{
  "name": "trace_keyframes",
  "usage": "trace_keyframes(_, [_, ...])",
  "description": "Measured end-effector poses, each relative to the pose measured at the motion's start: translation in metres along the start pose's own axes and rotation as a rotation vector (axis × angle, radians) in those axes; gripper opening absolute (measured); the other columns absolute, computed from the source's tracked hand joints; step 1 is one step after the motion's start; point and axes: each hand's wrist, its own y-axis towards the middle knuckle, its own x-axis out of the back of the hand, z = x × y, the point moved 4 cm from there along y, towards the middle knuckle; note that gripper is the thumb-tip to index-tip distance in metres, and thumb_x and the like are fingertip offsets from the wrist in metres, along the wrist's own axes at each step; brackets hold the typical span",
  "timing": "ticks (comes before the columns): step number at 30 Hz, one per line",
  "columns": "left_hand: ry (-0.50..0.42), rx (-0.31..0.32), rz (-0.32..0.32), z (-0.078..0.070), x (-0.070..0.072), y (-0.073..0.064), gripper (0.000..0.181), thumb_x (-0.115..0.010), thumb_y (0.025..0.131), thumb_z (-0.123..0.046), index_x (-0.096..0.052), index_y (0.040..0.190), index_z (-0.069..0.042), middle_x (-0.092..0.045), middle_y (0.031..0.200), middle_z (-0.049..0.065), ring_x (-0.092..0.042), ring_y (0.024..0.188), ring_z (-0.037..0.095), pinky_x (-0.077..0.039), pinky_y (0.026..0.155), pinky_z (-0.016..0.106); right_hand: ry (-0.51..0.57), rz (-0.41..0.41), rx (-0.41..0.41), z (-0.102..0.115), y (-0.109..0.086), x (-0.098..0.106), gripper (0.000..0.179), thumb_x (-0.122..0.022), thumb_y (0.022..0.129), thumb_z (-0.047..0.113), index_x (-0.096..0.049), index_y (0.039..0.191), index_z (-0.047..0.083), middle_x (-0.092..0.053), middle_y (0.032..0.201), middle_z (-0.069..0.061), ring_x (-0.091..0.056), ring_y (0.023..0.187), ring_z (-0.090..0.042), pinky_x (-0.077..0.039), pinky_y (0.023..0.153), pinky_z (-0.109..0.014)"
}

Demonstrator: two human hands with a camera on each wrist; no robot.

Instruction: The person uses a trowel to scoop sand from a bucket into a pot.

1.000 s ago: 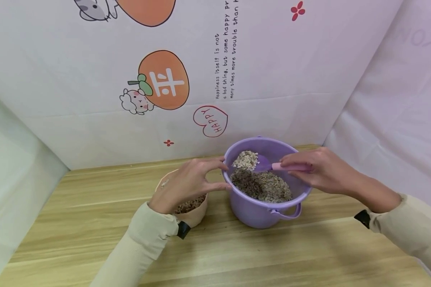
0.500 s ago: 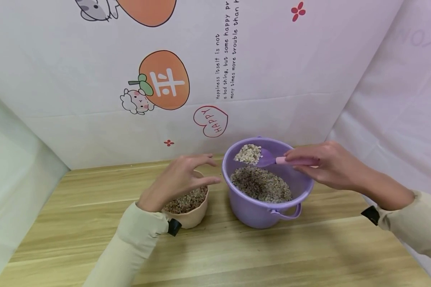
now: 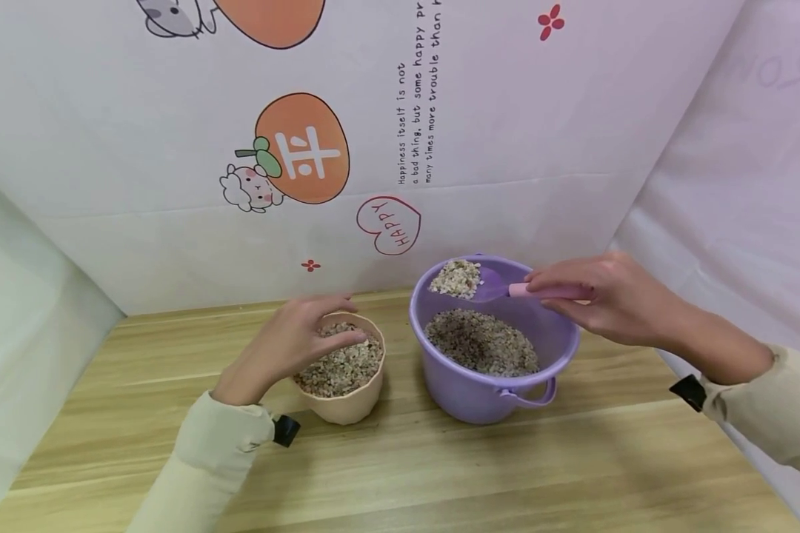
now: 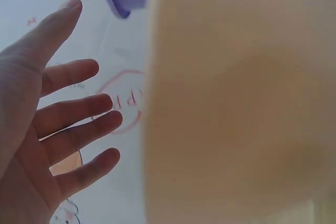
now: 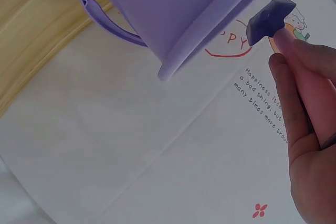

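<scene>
A small purple shovel with a pink handle is gripped in my right hand. Its blade carries a heap of pale gravel over the purple bucket, which holds more gravel. My left hand hovers over the left side of a peach-coloured pot, fingers spread and holding nothing. Gravel also fills much of this pot. The left wrist view shows the left palm and apart fingers beside the pot's wall; whether they touch it I cannot tell.
Both containers stand on a wooden tabletop, with a gap between them. Behind rises a white printed cloth. More white cloth hangs at the right side. The bucket's handle hangs down at its front.
My left hand has left the bucket's rim and moved left to the pot. The shovel with its gravel has risen slightly from inside the bucket to about rim height.
</scene>
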Motion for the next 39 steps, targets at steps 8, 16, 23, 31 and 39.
trace_keyframes(8, [-0.004,0.085,0.041,0.025,0.001,-0.024,0.046,-0.070,0.089,-0.052,-0.070,0.120,-0.017,-0.072,0.114,-0.001,-0.066,0.101,0.020,-0.053,0.089,0.046,0.021,0.001,0.013,0.006,0.007,-0.001,0.040,-0.056,0.101,0.035,-0.076,0.100,0.001,-0.076,0.099,-0.011,-0.074,0.085,-0.016,-0.055,0.066,-0.016])
trace_keyframes(16, [-0.006,0.148,0.036,0.043,0.005,-0.042,0.053,-0.075,0.083,-0.054,-0.070,0.122,-0.018,-0.067,0.127,0.002,-0.061,0.120,0.029,-0.047,0.099,0.052,0.027,0.031,-0.015,0.014,0.020,-0.006,0.040,-0.054,0.102,0.038,-0.077,0.103,0.005,-0.076,0.101,-0.007,-0.073,0.089,-0.013,-0.055,0.069,-0.016])
trace_keyframes(23, [-0.006,0.117,0.030,0.052,0.008,-0.053,0.061,-0.082,0.073,-0.055,-0.071,0.120,-0.017,-0.071,0.118,0.001,-0.064,0.115,0.028,-0.049,0.097,0.051,0.017,0.027,0.003,0.017,0.029,-0.013,0.042,-0.054,0.102,0.039,-0.077,0.102,0.004,-0.076,0.100,-0.009,-0.074,0.085,-0.017,-0.055,0.070,-0.017])
trace_keyframes(31, [0.010,0.069,-0.001,0.055,0.011,-0.060,0.066,-0.087,0.063,-0.057,-0.073,0.112,-0.014,-0.071,0.119,0.005,-0.065,0.113,0.029,-0.051,0.094,0.051,0.038,0.009,0.078,0.021,0.045,-0.024,0.037,-0.054,0.102,0.035,-0.077,0.106,0.006,-0.076,0.100,-0.009,-0.074,0.084,-0.026,-0.057,0.072,-0.022])
trace_keyframes(39, [0.027,0.047,-0.013,0.056,0.014,-0.066,0.047,-0.086,0.060,-0.061,-0.064,0.085,-0.027,-0.068,0.127,0.006,-0.043,0.062,0.008,-0.036,0.052,0.024,0.057,0.060,0.057,0.030,0.063,-0.033,0.017,-0.072,0.093,0.017,-0.076,0.103,0.005,-0.076,0.099,-0.006,-0.074,0.082,-0.020,-0.057,0.072,-0.021])
